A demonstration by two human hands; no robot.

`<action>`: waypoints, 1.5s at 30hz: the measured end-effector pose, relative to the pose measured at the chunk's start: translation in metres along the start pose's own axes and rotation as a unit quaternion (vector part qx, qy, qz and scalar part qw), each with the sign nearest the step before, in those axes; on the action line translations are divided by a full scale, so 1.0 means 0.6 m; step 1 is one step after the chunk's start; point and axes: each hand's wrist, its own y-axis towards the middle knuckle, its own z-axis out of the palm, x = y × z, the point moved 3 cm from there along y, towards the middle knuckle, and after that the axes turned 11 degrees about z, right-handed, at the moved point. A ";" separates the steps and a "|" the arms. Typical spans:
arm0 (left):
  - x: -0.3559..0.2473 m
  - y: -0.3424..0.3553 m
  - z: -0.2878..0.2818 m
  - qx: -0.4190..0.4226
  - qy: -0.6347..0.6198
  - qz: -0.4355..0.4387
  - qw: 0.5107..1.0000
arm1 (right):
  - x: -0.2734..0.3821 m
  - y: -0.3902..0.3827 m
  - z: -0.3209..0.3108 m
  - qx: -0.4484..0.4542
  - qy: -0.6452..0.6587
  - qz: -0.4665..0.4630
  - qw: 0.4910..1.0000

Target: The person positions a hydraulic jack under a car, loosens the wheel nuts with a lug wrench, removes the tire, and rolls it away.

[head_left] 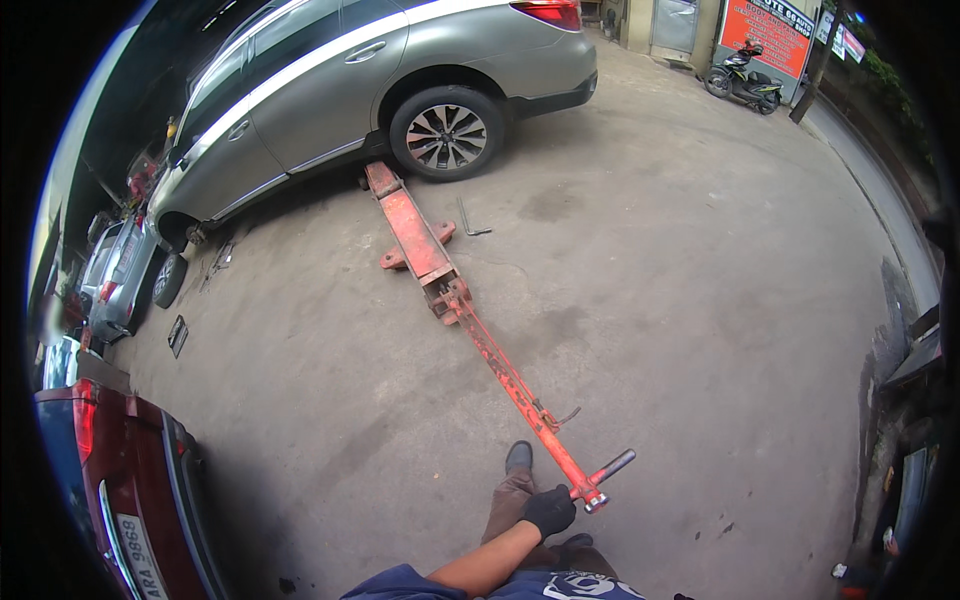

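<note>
Left hand (550, 512) gripping red trolley jack (415, 235)

Black-gloved, it is clasping the left side of the handle's crossbar (615, 463) (what the right hand is holding, I cannot tell). The jack is standing ahead, its far end reaching the silver SUV (330, 110) near the rear wheel (448, 135); an L-shaped wrench (466, 229) is lying alongside.

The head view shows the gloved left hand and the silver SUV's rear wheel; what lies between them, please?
In the head view, the red floor jack with its long handle lies there, plus an L-shaped bar beside it.
</note>
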 end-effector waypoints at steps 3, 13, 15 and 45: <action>0.091 0.084 0.198 0.285 -0.124 -0.055 0.949 | 0.028 0.017 -0.034 -0.010 0.158 0.073 0.985; -0.018 -0.069 -0.498 0.146 -0.118 -0.008 0.982 | 0.223 0.073 -0.034 -0.197 -0.165 -0.315 0.913; -0.028 -0.087 -0.766 -0.009 0.139 -0.020 0.990 | 0.244 0.061 -0.034 -0.148 -0.073 -0.293 0.942; 0.040 0.076 0.089 0.307 -0.091 -0.055 0.946 | 0.159 0.005 -0.239 -0.132 -0.135 -0.164 0.968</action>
